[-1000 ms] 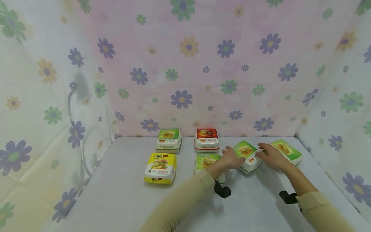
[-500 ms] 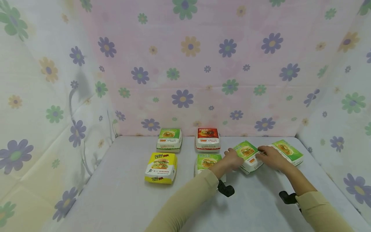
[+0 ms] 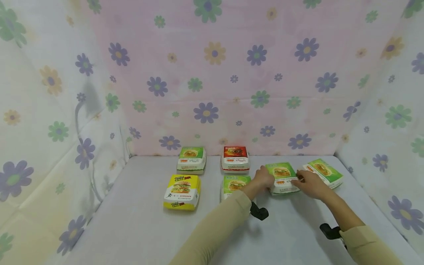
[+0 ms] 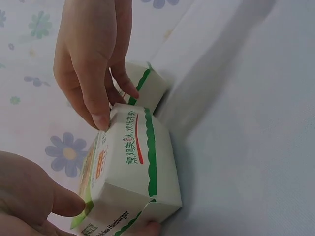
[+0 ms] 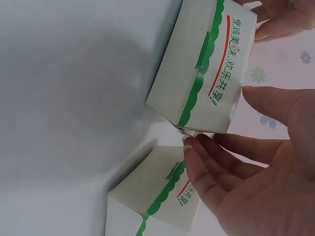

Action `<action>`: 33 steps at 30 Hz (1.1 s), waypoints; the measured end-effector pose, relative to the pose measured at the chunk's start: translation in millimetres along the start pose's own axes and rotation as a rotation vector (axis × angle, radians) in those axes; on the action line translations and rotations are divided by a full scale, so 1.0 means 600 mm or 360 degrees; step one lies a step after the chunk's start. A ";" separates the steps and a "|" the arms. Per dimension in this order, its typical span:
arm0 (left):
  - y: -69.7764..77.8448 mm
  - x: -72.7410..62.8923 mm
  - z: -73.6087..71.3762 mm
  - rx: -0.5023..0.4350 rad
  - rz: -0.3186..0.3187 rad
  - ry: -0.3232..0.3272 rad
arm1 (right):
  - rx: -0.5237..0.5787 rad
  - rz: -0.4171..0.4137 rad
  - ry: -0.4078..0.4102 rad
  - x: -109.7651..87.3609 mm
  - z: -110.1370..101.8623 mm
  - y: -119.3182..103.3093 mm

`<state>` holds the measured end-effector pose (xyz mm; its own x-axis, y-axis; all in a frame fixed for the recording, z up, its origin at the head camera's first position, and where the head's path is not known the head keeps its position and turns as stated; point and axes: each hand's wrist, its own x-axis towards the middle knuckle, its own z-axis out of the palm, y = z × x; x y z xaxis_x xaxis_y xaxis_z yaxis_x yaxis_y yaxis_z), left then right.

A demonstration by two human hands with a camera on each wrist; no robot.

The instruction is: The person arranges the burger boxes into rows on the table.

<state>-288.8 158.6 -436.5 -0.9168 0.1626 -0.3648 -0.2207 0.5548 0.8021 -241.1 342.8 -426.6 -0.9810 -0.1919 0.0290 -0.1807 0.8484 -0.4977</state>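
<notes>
A green-and-white burger box (image 3: 281, 176) sits on the table between my two hands, its front now nearly square to me. My left hand (image 3: 264, 177) grips its left side; in the left wrist view the left thumb (image 4: 69, 202) lies on the lid's edge and a fingertip shows low on the side. My right hand (image 3: 311, 183) holds the right side, thumb at the lid's edge and fingers against the side wall in the right wrist view. Just right of it, another green burger box (image 3: 326, 171) stands tilted in line, partly behind the right hand.
A third green burger box (image 3: 234, 183) is partly covered by my left forearm. Behind it stands a red burger box (image 3: 235, 160). Further left are a green box (image 3: 191, 160) and a yellow box (image 3: 182, 192). Flowered cloth (image 3: 212, 73) walls the white table (image 3: 132, 228).
Both hands have closed in on the burger box. It has turned from a slant to face nearly straight forward, and its near corner has swung round to the left.
</notes>
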 end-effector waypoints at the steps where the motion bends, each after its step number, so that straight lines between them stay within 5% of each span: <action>1: 0.000 0.001 -0.001 -0.0007 0.0006 0.0003 | -0.0005 0.0002 -0.0007 0.000 -0.001 -0.001; 14: -0.003 -0.016 0.000 0.0093 0.0011 -0.0081 | 0.0049 0.0147 -0.0318 0.000 -0.014 0.009; 21: -0.013 -0.018 0.002 -0.0112 0.0035 -0.0122 | 0.0015 0.0104 -0.0265 0.004 0.008 0.013; 33: -0.011 -0.016 -0.005 0.0026 0.0078 -0.0120 | -0.0052 0.0060 -0.0078 0.000 0.029 0.003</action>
<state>-279.3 151.2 -437.0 -0.8985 0.2503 -0.3605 -0.1705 0.5578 0.8123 -240.2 335.6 -442.9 -0.9827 -0.1826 -0.0322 -0.1465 0.8709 -0.4691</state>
